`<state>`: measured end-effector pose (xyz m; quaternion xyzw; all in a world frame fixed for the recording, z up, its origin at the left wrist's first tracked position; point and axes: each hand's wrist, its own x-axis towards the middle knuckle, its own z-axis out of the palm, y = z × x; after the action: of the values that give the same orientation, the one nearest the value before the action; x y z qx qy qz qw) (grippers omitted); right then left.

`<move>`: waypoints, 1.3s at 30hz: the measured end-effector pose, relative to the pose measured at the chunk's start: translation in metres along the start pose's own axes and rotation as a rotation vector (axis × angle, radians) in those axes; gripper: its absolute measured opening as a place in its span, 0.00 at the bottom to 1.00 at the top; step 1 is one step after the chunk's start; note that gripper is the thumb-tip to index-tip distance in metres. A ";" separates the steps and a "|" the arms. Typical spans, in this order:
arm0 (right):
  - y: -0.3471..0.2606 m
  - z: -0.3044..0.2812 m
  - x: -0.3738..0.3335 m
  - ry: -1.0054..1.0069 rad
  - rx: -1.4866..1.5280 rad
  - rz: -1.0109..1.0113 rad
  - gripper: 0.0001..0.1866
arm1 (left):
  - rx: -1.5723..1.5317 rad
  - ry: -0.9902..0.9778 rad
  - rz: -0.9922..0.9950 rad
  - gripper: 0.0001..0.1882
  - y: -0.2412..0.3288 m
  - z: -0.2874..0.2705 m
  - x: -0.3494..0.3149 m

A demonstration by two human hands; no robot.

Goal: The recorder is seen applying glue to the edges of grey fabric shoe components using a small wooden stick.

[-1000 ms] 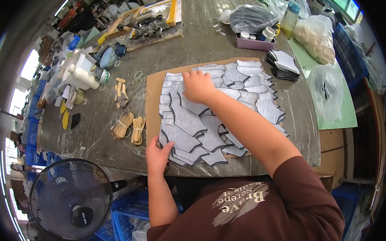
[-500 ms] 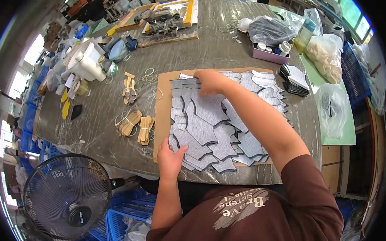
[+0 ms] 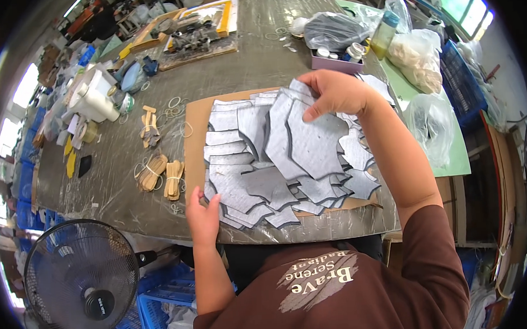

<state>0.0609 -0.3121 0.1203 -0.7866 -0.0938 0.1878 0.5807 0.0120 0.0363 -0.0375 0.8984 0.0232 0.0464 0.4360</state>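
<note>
Right hand [image 3: 338,92] now lifts grey, curvy-edged felt-like cut pieces [image 3: 310,139], fingers clamped on them; left hand [image 3: 202,214], fingers apart, steadies the pile's lower-left edge.

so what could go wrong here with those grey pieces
The right hand lifts several overlapping grey cut pieces by their far edge; one could slip out and upset the stack. The left hand pins the near corner of the cardboard sheet close to the table edge, so pieces there might slide off toward the fan.
</note>
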 end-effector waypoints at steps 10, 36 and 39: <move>0.074 -0.012 -0.052 0.093 0.025 0.179 0.28 | -0.187 -0.302 0.271 0.28 0.066 0.045 -0.012; 0.119 0.096 -0.102 0.467 -0.999 -0.297 0.14 | -0.850 -0.354 -0.361 0.06 0.089 0.043 -0.084; 0.134 0.098 -0.101 0.463 -0.784 -0.274 0.07 | -0.702 -0.693 -0.430 0.06 0.091 0.058 -0.102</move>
<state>-0.0801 -0.3039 -0.0132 -0.9479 -0.1288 -0.1203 0.2652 -0.0835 -0.0736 -0.0080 0.6362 0.0446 -0.3383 0.6920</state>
